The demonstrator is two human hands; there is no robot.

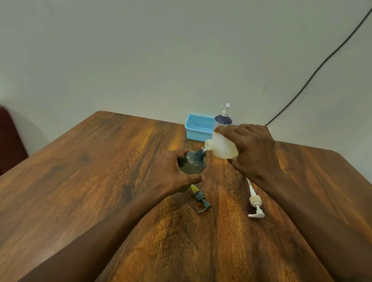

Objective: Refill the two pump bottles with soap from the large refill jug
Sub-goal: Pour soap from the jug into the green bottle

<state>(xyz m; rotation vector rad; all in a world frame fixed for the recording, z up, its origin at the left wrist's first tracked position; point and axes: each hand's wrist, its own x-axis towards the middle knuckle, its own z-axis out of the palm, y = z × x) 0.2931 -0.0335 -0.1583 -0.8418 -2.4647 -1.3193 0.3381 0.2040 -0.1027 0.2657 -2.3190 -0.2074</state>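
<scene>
Wooden table (287,222): left hand (172,171) clamped around upright dark pump bottle (193,163); right hand (252,152) grips tilted white refill jug (221,148), spout at bottle's open neck. Two pump heads, dark (200,199) and white (255,203), lie nearby.

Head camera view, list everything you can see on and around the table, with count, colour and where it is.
dark bottle: 1, smoky grey, table centre, pump off, neck open
refill jug: 1, translucent white, tilted with its spout at the dark bottle's neck
dark pump: 1, grey with yellowish tube, lying near the dark bottle
white pump: 1, white, lying right of the dark pump
pump bottle: 1, dark blue, white pump on, far edge
basket: 1, light blue, far edge beside the pump bottle
table: 1, brown wood
cable: 1, black, on the wall
hands: left hand around the dark bottle; right hand holding the refill jug
</scene>
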